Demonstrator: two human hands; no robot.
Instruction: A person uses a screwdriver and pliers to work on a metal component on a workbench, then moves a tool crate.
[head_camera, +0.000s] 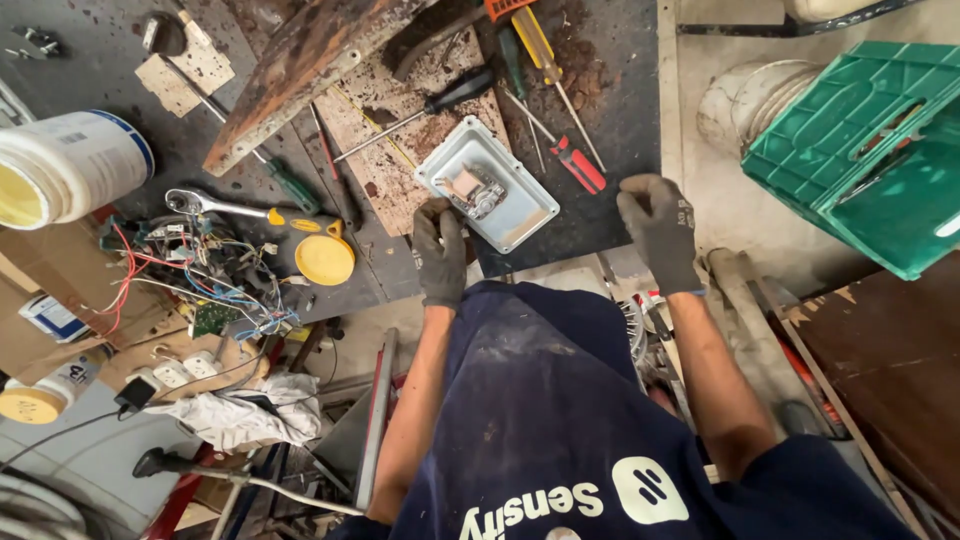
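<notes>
1. A shallow, pale grey rectangular metal tray (487, 184) with a small mechanical part fixed in its middle lies on the dark, stained workbench top (620, 90), close to the bench's near edge and turned at a slant.
2. The left hand (440, 252), in a dark grey work glove, rests at the tray's near-left corner, its fingertips touching the rim. The fingers are bent loosely over the edge and do not close round anything.
3. The right hand (660, 232), also in a dark grey glove, lies on the bench edge to the right of the tray and apart from it. Its fingers are curled downward over the edge; it holds no tool.
4. Just beyond the tray lies a red-handled screwdriver (572, 158), and further off a black-handled screwdriver (430, 108) on a worn wooden board (385, 165).
5. A yellow-handled screwdriver (545, 60) lies near the bench's far edge.
6. To the left of the left hand sits a round yellow plastic lid (325, 259), with a chrome spanner (215, 205) beside it.
7. Further left is a tangle of red, blue and white wires (200, 270).
8. At the far left lies a white plastic tub (70, 165) on its side; at the far right stands a green plastic crate (870, 150).
</notes>
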